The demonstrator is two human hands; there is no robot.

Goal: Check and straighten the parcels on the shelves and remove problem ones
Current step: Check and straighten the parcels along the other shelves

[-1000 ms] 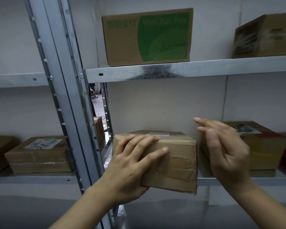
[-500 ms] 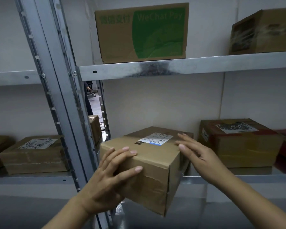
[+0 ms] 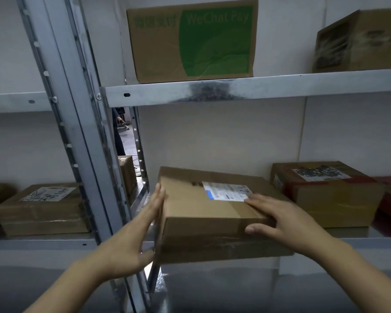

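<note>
A brown cardboard parcel (image 3: 203, 213) with a white and blue label on top lies flat on the middle shelf (image 3: 370, 241), its front overhanging the shelf edge. My left hand (image 3: 133, 240) presses flat against the parcel's left side with straight fingers. My right hand (image 3: 287, 220) lies on the parcel's front right corner, fingers on top and thumb against the front face.
A red-and-brown labelled box (image 3: 325, 195) stands to the right on the same shelf. A WeChat Pay box (image 3: 192, 41) and another carton (image 3: 359, 41) sit on the upper shelf. A metal upright (image 3: 77, 132) divides off a left bay holding a flat labelled parcel (image 3: 41, 208).
The parcel was turned from tilted in my hands to lying flat with its label up on the shelf. My left hand slid to its left side, my right hand onto its front right corner.
</note>
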